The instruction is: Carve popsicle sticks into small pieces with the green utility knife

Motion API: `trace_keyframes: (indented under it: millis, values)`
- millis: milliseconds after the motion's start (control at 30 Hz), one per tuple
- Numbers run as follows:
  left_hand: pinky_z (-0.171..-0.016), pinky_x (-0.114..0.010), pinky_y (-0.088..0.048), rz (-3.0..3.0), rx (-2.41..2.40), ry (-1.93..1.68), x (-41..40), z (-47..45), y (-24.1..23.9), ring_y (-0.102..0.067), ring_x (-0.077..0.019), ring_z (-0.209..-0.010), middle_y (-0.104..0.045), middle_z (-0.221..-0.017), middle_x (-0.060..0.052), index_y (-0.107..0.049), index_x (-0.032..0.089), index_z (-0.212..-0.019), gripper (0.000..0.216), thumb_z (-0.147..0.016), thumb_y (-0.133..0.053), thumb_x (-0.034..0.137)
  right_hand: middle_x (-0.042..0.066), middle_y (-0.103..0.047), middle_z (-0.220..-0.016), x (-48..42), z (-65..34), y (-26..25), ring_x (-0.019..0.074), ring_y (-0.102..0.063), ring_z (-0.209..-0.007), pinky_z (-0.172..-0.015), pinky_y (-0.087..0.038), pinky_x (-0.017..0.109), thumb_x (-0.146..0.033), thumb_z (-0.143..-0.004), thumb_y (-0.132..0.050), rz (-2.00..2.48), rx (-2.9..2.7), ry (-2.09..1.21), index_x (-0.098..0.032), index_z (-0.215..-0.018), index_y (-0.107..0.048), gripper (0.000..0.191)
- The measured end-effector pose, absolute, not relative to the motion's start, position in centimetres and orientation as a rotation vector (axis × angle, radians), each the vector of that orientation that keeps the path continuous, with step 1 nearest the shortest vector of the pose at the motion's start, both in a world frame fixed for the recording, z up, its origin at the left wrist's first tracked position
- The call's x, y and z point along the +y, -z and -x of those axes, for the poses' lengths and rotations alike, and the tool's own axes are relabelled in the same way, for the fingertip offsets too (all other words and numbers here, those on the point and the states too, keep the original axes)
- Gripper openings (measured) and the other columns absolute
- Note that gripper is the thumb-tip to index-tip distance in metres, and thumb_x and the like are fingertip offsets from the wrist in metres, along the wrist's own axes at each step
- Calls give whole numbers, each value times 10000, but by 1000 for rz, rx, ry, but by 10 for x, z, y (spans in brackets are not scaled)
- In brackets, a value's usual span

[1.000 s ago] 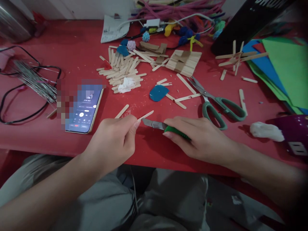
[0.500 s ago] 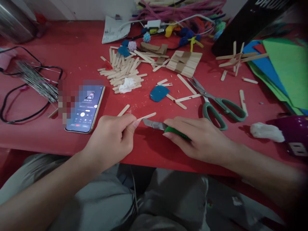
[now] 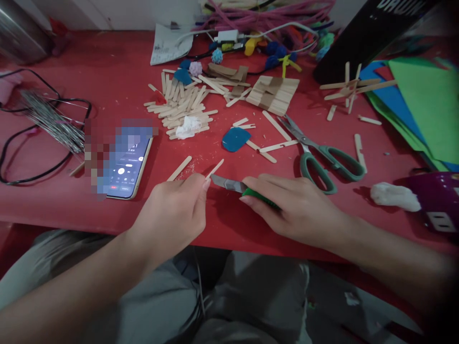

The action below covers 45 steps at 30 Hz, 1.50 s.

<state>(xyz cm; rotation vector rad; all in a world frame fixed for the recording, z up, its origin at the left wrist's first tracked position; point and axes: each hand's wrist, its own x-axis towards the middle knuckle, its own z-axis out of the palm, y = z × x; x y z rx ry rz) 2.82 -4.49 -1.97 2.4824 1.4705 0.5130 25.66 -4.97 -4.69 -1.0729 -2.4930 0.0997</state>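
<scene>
Between the thumb and fingers of my left hand is a thin wooden craft stick, its free end angled up and to the right. My right hand is closed around the green handle of a utility knife. The blade's tip points left and lies close to the craft stick beside my left thumb; whether they touch I cannot tell. Another craft stick rests on the red table just behind my left hand. Fine wood shavings are scattered near it.
A pile of craft sticks lies beyond my hands. Scissors with green handles sit behind my right hand, near a blue clay piece. A phone is on the left, coloured sheets and a black bottle on the right.
My left hand has turned slightly, so the craft stick now points more steeply upward and shows less length. The knife has stayed close to it, with little movement of my right hand.
</scene>
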Motion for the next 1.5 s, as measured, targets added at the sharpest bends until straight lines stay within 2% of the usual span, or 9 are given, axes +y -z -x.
trace_keyframes:
  millis: [267,600,1500]
  values:
    - [-486,-242,-280,-2278,1462,-394,-37,-23,10,-414,-80,-463,-500,-511,32,-474,183,-603,333,-930,-422,216,57,-699,-798,-50,-259,45,162,-662,-657,-544,-424,268,-282,-997,-487,1062,-2479,-201,-133,-1042,-619,204]
    - [-477,-239,-283,-2190,1473,-460,-34,-19,11,-399,-70,-447,-497,-487,43,-502,178,-577,331,-903,-450,205,33,-674,-755,-50,-259,47,140,-621,-614,-517,-382,270,-286,-989,-504,1029,-2482,-147,-138,-1036,-615,191]
    - [-484,-245,-274,-2304,1468,-445,-34,-22,13,-387,-76,-440,-501,-486,33,-513,180,-589,330,-910,-442,196,42,-668,-751,-51,-258,47,140,-619,-608,-516,-394,258,-283,-990,-496,1063,-2479,-129,-137,-1043,-634,208]
